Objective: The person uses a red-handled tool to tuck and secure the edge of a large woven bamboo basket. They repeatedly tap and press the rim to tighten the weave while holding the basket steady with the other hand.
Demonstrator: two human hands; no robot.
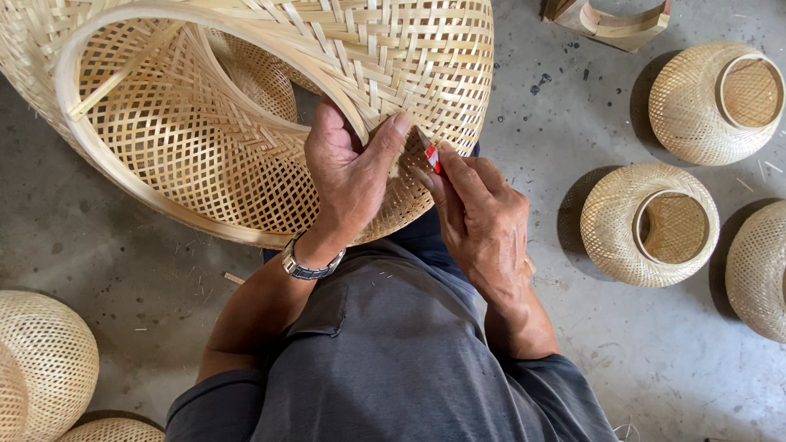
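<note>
Head view, looking straight down at a seated person's lap and hands above a grey concrete floor (106, 270). A large woven bamboo basket (246, 106) lies tipped on its side across the knees, its round open mouth facing near and left, so the open lattice inside shows; its long axis runs from near left to far right. The left hand (348, 176) has its grip closed over the near right edge of the basket wall, thumb pressed on the outer weave and fingers tucked inside, and a metal watch (309, 266) sits on that wrist. The right hand (479, 217) comes in from the right and touches the same patch of weave just beside the left thumb; its grip is pinched shut on a small red and white tool (432, 158), whose tip points far and left into the strips. What kind of tool it is cannot be told, as most of it is hidden in the fingers. So the worked spot lies directly between the two hands, with the tool hand nearer to it. On the floor well apart to the right stand three smaller woven baskets, one far (716, 102), one nearer (649, 225), one cut off by the right edge (757, 270). Two more pale ones sit near left (45, 360).
</note>
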